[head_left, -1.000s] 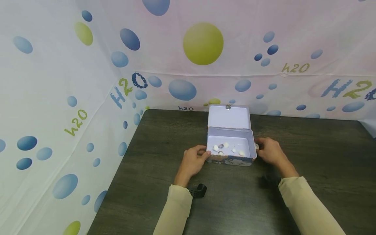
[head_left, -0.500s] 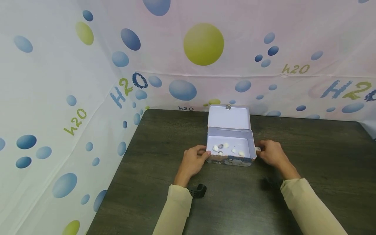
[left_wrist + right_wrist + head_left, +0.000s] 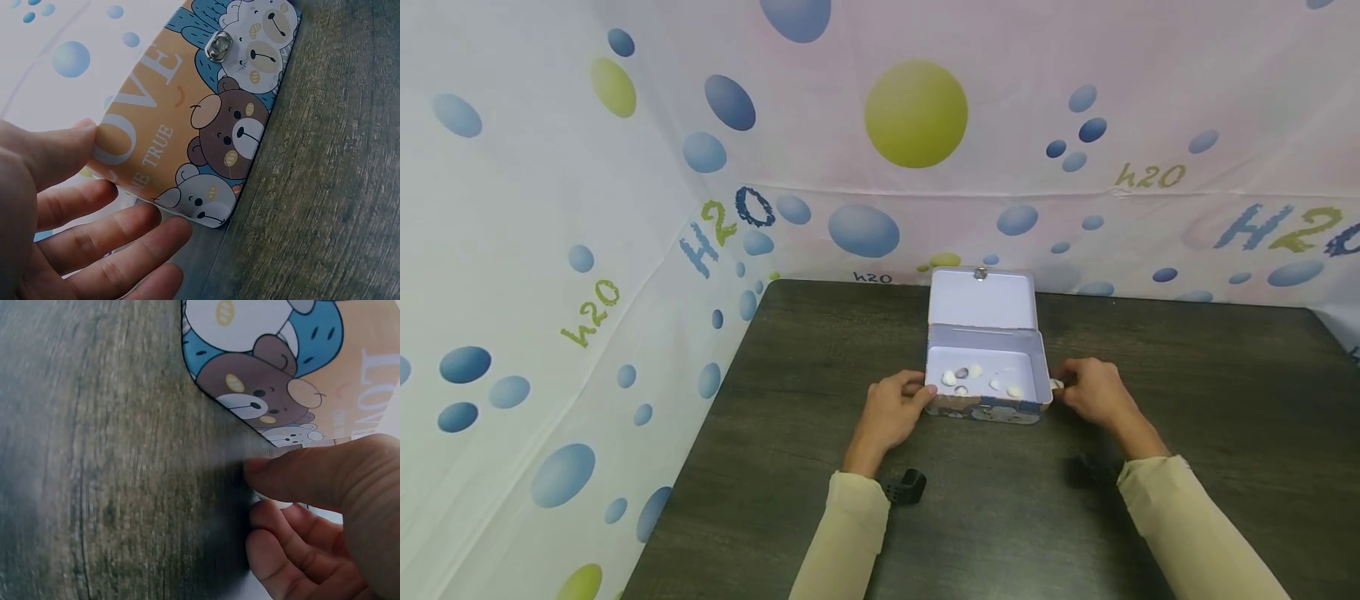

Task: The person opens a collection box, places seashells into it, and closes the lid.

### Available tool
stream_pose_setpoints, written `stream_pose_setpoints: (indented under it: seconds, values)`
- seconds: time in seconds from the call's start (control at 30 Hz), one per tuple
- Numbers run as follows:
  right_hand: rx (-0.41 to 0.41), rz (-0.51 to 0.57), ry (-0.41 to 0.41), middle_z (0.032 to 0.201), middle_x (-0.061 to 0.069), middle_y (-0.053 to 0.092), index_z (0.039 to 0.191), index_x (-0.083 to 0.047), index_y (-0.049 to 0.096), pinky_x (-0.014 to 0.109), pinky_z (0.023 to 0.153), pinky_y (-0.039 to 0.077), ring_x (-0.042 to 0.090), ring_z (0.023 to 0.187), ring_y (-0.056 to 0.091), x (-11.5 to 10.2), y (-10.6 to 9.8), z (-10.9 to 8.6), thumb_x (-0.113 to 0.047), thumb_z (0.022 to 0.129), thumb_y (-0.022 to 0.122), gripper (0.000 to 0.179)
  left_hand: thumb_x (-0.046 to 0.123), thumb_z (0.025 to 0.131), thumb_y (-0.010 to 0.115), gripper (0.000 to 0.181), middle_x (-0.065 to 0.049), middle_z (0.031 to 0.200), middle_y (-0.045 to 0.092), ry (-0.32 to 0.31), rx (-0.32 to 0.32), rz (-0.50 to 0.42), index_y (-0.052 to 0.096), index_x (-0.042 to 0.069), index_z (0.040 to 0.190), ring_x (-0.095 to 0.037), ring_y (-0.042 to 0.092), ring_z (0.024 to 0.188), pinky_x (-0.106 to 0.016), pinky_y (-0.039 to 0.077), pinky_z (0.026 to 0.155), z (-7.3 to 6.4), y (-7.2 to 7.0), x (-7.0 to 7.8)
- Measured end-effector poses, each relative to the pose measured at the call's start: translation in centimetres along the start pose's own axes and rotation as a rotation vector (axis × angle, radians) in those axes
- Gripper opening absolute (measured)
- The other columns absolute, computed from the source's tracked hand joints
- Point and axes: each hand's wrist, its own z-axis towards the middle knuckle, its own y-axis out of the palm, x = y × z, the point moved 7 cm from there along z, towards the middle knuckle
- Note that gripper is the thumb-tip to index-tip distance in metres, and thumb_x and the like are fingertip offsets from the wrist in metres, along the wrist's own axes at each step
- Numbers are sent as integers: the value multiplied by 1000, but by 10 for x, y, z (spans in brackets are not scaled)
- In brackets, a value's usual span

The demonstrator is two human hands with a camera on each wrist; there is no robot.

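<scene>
A tin box (image 3: 988,410) with printed bears stands with its lid (image 3: 982,300) raised behind it. Several small white shell-like pieces (image 3: 949,378) and a brownish one (image 3: 962,373) lie on its pale inside floor. My left hand (image 3: 889,414) holds the front left corner, thumb at the rim and fingers along the left wall; the left wrist view shows the thumb (image 3: 65,153) there. Beside the right wall, my right hand (image 3: 1096,392) pinches a small whitish shell-like piece (image 3: 279,504) between thumb and fingers, low over the table. Most of that piece is hidden by the fingers.
The dark wood-grain table (image 3: 820,333) runs back to a white curtain (image 3: 820,150) printed with blue and green dots, which also covers the left side. A black strap with a small block (image 3: 910,487) shows beside the left sleeve (image 3: 850,533).
My right hand has shifted slightly toward me beside the box, with the whitish piece still in its fingers. The left hand and the box stay in place; the head view drifts a little.
</scene>
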Motion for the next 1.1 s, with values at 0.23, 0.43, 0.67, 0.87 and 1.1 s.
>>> stream_pose_setpoints:
  seconds: [0.23, 0.43, 0.67, 0.87, 1.1]
  values:
    - [-39, 30, 46, 78, 6, 67, 88, 0, 72, 39, 61, 48, 22, 71, 59, 2, 1, -3, -3, 81, 75, 9, 35, 100, 64, 43, -7, 108, 73, 0, 7, 12, 66, 4, 129, -18, 71, 94, -40, 56, 80, 0, 0, -1]
    - [-43, 36, 55, 80, 5, 68, 91, 0, 73, 39, 61, 48, 21, 72, 60, 3, -9, -5, -8, 84, 75, 11, 35, 100, 64, 43, -6, 108, 73, 0, 5, 15, 66, 4, 129, -18, 70, 95, -40, 56, 80, 0, 0, 0]
    - [9, 68, 73, 84, 9, 70, 98, 3, 72, 43, 64, 51, 27, 76, 63, -4, -34, -5, -14, 91, 73, 19, 35, 100, 64, 42, -6, 108, 73, -10, 4, 19, 66, 5, 129, -18, 70, 96, -40, 56, 80, 1, -1, 1]
    - [63, 82, 74, 87, 12, 70, 100, 4, 71, 48, 66, 52, 30, 79, 64, -13, -48, -5, -16, 91, 74, 22, 36, 100, 64, 42, -6, 108, 73, -6, 3, 27, 66, 6, 129, -18, 70, 96, -40, 56, 81, 1, -1, 1]
    - [86, 89, 88, 90, 14, 69, 102, 3, 71, 46, 66, 52, 30, 80, 63, -20, -56, -5, -18, 92, 74, 23, 37, 100, 64, 42, -4, 109, 73, -4, 2, 43, 66, 8, 130, -18, 69, 99, -41, 55, 83, 1, 0, 1]
